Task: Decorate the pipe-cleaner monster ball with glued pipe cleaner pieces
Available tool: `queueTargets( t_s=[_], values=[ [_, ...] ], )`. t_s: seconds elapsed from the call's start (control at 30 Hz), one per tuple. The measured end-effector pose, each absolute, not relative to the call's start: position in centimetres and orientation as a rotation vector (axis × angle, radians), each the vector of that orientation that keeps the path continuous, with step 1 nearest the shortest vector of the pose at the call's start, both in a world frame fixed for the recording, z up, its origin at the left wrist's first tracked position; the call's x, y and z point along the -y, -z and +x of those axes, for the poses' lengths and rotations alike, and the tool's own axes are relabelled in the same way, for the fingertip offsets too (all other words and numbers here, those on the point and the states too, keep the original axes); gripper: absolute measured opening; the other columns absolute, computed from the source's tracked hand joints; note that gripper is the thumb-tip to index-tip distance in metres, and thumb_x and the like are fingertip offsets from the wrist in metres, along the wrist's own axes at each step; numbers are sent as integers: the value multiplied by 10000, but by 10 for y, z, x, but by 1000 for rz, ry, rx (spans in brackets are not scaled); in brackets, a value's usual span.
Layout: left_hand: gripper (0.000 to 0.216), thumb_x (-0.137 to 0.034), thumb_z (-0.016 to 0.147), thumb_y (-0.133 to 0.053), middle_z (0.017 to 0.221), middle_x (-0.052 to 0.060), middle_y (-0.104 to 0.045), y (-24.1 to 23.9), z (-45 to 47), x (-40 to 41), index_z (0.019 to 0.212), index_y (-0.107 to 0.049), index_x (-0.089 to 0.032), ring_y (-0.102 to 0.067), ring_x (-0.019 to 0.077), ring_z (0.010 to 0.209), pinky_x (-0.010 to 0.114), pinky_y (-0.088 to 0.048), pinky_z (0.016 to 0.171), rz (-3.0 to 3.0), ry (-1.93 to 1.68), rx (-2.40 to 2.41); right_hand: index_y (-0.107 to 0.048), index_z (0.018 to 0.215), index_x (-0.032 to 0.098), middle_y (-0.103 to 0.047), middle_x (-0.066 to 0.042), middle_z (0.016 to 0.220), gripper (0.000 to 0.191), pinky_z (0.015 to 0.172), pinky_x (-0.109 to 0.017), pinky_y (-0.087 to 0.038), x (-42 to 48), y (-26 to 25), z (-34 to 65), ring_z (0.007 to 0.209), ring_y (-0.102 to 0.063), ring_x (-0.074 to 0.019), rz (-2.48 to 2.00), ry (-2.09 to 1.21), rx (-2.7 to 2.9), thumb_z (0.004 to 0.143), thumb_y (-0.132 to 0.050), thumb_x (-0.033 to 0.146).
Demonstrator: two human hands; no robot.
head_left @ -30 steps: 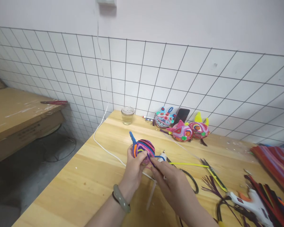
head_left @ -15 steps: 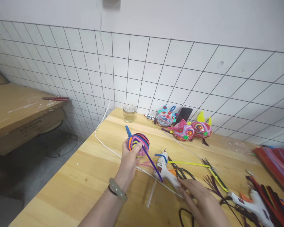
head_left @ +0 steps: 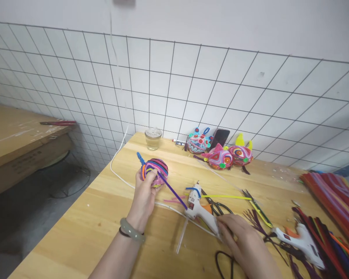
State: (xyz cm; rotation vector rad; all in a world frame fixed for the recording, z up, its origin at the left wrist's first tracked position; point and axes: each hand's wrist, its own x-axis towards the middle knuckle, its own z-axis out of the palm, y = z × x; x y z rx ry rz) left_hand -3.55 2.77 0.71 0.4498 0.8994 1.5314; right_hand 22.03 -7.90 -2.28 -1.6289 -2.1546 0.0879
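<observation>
My left hand (head_left: 144, 190) is closed round a ball covered in striped, coloured pipe cleaners (head_left: 159, 166), with a blue twisted stub sticking up from it. From the ball a loose purple pipe cleaner (head_left: 174, 190) slants down toward a white hot glue gun (head_left: 205, 217). The glue gun lies on its side, nozzle pointing away from me. At its handle end, my right hand (head_left: 241, 238) has its fingers closed on the grip; the fingertips are partly hidden. A short blue pipe cleaner (head_left: 193, 190) rests across the gun's body.
Black scissors (head_left: 218, 205), a yellow pipe cleaner (head_left: 227, 196) and a yellow cutter (head_left: 260, 213) lie beyond the gun. Finished stuffed ornaments (head_left: 221, 159), a phone (head_left: 220, 138) and a glass (head_left: 153, 138) stand along the tiled wall. A second glue gun (head_left: 304, 242) and pipe cleaner bundles (head_left: 334, 201) are rightward.
The view has turned slightly right. My left hand has shifted a little left with the ball, and the purple pipe cleaner's free end has moved up and left. My right hand stays at the glue gun's handle.
</observation>
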Motion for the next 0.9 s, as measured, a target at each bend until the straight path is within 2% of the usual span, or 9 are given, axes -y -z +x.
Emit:
queueTargets(
  t_s=[0.23,0.53,0.67,0.73,0.9],
  values=[
    [315,-225,674,-719,848,-10,-615,-9,-36,-26,911,-513,-228,-606,137,766,327,-503,709,380,-1490,-826,-638,925,199,-687,-84,896,249,741,-359,-528,70,12,215,832,-650,-220,-1677,-137,2148,920,-407,290],
    [255,-265,719,-708,858,-17,-635,-10,-37,-25,908,-539,-231,-617,144,813,342,-499,758,350,-1420,-700,-667,935,193,-727,-99,935,268,716,-327,-548,69,23,264,834,-691,-232,-1998,-174,2055,866,-450,335],
    [265,-319,734,-701,911,-6,-628,-8,-31,-22,920,-533,-234,-612,145,842,338,-505,756,367,-1408,-682,-646,1020,144,-720,-125,933,291,744,-354,-538,63,35,245,845,-684,-245,-1955,-23,2149,835,-436,221],
    [290,-349,733,-700,924,-1,-623,-6,-29,-22,938,-529,-237,-611,141,829,341,-511,750,379,-1398,-700,-628,1054,139,-722,-115,902,334,710,-347,-543,60,40,242,806,-690,-238,-1873,66,2225,786,-428,145],
    [355,-375,694,-731,919,1,-619,-5,-29,-23,946,-523,-238,-613,134,808,317,-519,725,386,-1417,-733,-599,1072,170,-724,-107,933,423,663,-357,-569,59,47,273,804,-703,-255,-1822,171,2298,674,-471,110]
  ],
)
